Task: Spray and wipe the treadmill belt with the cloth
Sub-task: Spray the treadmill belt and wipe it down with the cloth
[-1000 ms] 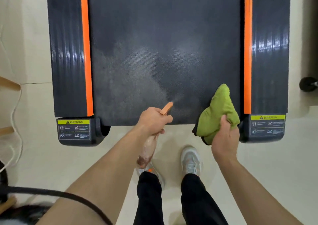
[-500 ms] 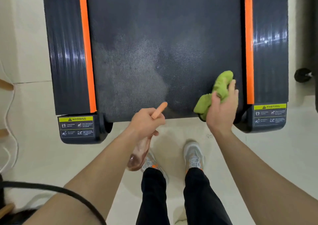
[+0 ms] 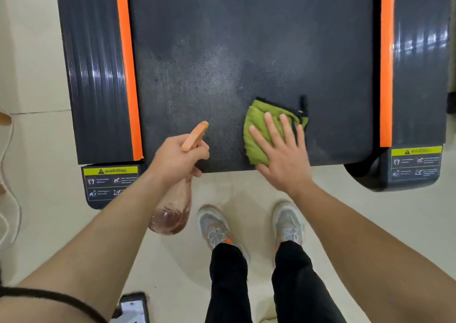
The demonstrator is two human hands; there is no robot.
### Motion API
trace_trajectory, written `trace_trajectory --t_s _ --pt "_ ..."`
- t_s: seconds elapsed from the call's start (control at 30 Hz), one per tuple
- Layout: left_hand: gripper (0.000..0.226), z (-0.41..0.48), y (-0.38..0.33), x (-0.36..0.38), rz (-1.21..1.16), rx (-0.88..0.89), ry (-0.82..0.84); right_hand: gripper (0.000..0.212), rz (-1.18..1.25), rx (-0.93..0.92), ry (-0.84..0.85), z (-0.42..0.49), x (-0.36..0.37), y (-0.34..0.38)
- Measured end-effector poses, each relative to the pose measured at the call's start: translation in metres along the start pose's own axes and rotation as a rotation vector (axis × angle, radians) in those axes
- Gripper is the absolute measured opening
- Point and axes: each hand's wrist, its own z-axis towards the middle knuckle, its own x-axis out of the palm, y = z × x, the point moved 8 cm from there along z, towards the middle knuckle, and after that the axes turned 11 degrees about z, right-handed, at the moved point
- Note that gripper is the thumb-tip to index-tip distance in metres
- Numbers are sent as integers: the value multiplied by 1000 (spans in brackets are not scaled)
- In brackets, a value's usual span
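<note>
Head view: right hand (image 3: 278,149), spread flat, pins the soft cloth (image 3: 256,130) (light, probably bunches easily) under its palm on the belt (image 3: 246,38); left hand (image 3: 177,157) grips the spray bottle (image 3: 172,211).

Bright, soft focus, glare on side rails (image 3: 424,41)

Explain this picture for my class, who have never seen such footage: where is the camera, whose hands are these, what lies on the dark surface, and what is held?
The camera is worn on a person's head and looks down, so both arms are the wearer's own. The dark surface is a treadmill belt between orange strips; part of it looks misted. The left hand grips a spray bottle with an orange nozzle. The right hand presses flat on a green cloth at the belt's near end. The person's grey shoes show below.
</note>
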Motion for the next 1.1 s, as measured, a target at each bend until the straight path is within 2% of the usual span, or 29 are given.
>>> trace_trajectory --t_s 0.07,0.13,0.23,0.3,0.43,0.53,0.6,0.67,0.77,0.87,0.93,1.03,1.1 --pt "6 1 -2 15 4 -5 43 89 35 229 -21 -23 -10 -61" --pt "8 -1 -8 30 -23 11 76 78 91 382 -21 -38 -17 -94" --pt "7 -2 -17 38 -107 11 65 75 118 468 -27 -25 -20 -79" --pt "4 -1 -19 33 -163 -22 34 77 119 370 -18 9 -21 -41" --pt "13 7 -16 13 -170 -36 -6 69 113 -20 104 124 -44 22" --pt "22 14 -16 0 -136 -9 -1 67 50 -44 112 173 -63 19" --pt "19 16 -15 -7 -102 -1 -9 70 23 -85 108 149 -54 21" --pt "10 18 -13 -10 -110 -4 -17 78 -1 -187 139 86 -30 34" --pt "8 11 -12 -8 -104 -12 -15 84 -5 -349 225 -7 5 50" --pt "8 8 -7 -3 -109 -25 -3 79 -54 -455 286 2 4 43" --pt "6 7 -4 3 -117 -32 8 75 -41 -397 226 48 -12 35" --pt "2 6 2 13 -97 -28 22 69 68 -94 106 118 -41 23" --pt "4 3 4 20 -89 -40 30 70 95 17 61 123 -46 24"
